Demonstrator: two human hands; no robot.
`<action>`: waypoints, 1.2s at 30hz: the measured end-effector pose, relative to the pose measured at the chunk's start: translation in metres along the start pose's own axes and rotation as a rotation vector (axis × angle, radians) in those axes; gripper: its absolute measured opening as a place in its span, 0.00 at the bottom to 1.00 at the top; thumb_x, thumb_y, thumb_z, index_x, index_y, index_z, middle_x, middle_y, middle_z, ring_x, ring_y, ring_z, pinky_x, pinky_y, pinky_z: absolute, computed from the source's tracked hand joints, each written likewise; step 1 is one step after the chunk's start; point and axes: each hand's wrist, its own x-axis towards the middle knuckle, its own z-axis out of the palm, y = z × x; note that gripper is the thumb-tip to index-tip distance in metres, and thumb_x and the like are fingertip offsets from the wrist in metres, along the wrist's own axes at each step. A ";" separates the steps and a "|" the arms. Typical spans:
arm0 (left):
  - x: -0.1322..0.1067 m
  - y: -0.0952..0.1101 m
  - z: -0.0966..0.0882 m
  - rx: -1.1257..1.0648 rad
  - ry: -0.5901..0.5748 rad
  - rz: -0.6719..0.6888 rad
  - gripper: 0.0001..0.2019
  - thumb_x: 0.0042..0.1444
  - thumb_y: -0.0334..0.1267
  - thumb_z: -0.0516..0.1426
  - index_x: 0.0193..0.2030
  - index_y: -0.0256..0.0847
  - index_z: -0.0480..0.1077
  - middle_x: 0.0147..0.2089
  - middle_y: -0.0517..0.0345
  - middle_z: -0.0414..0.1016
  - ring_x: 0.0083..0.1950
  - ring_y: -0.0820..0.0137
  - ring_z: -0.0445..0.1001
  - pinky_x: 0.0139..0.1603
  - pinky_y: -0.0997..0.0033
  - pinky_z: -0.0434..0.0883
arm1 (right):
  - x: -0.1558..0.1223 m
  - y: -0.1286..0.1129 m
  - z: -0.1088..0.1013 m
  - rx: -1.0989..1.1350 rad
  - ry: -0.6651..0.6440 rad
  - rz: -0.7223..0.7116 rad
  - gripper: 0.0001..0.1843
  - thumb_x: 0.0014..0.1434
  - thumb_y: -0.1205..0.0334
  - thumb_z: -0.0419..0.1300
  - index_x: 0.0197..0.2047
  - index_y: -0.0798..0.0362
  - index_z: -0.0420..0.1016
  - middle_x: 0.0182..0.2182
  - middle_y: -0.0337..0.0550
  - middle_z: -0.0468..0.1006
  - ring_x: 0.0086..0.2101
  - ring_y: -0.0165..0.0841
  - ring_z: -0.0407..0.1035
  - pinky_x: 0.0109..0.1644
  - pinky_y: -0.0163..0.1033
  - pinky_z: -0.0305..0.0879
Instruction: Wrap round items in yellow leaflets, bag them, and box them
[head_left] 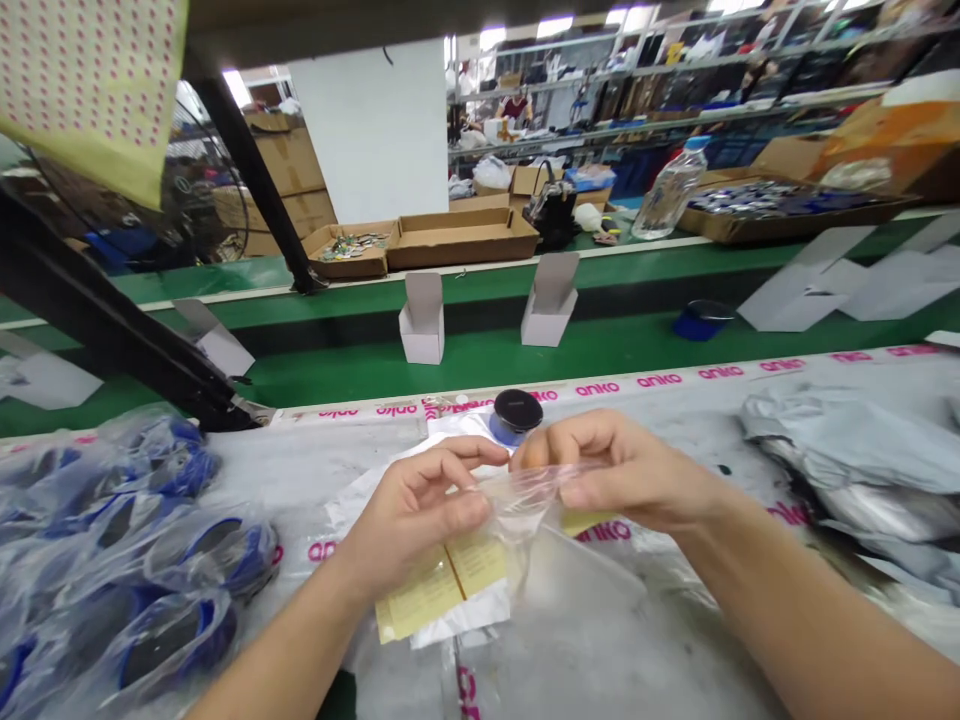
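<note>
Both my hands hold a small clear plastic bag (pixel 525 500) at its top edge above the table. My left hand (pixel 420 505) pinches the bag's left side with thumb and fingers. My right hand (pixel 622 470) pinches its right side. Below the bag lie yellow label sheets (pixel 442 585) on white paper. A round black and blue object (pixel 516 414) sits just behind my fingers.
Bagged blue and black items (pixel 127 570) pile at the left. Grey plastic bags (pixel 862 470) lie at the right. Open white cartons (pixel 422 320) stand on the green conveyor (pixel 480 360). Cardboard trays (pixel 450 240) and a water bottle (pixel 670 190) are beyond.
</note>
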 end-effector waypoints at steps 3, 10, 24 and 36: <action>0.006 -0.003 0.016 -0.181 -0.007 -0.015 0.11 0.56 0.40 0.66 0.29 0.39 0.70 0.37 0.57 0.80 0.43 0.69 0.78 0.48 0.69 0.71 | -0.003 0.002 -0.013 0.156 -0.082 0.079 0.19 0.51 0.57 0.75 0.24 0.54 0.70 0.21 0.37 0.78 0.22 0.27 0.70 0.27 0.31 0.65; 0.039 -0.013 0.033 -0.177 0.293 -0.121 0.20 0.50 0.45 0.69 0.25 0.39 0.62 0.22 0.68 0.60 0.25 0.81 0.59 0.29 0.81 0.63 | 0.005 -0.004 -0.031 0.074 0.372 0.107 0.16 0.47 0.55 0.76 0.26 0.54 0.75 0.27 0.39 0.79 0.29 0.28 0.72 0.35 0.33 0.68; 0.101 -0.029 0.005 0.922 0.428 -0.127 0.10 0.67 0.40 0.49 0.32 0.45 0.57 0.21 0.68 0.65 0.20 0.73 0.66 0.23 0.75 0.59 | 0.026 0.033 -0.042 -0.753 0.777 0.193 0.06 0.51 0.69 0.55 0.32 0.53 0.72 0.22 0.40 0.75 0.24 0.35 0.71 0.27 0.35 0.62; 0.119 -0.023 0.004 1.514 0.306 -0.200 0.08 0.57 0.24 0.53 0.35 0.41 0.68 0.35 0.45 0.78 0.41 0.52 0.78 0.42 0.59 0.66 | 0.034 0.033 -0.036 -1.289 0.650 0.421 0.13 0.58 0.74 0.55 0.42 0.53 0.77 0.40 0.56 0.82 0.42 0.48 0.75 0.37 0.40 0.58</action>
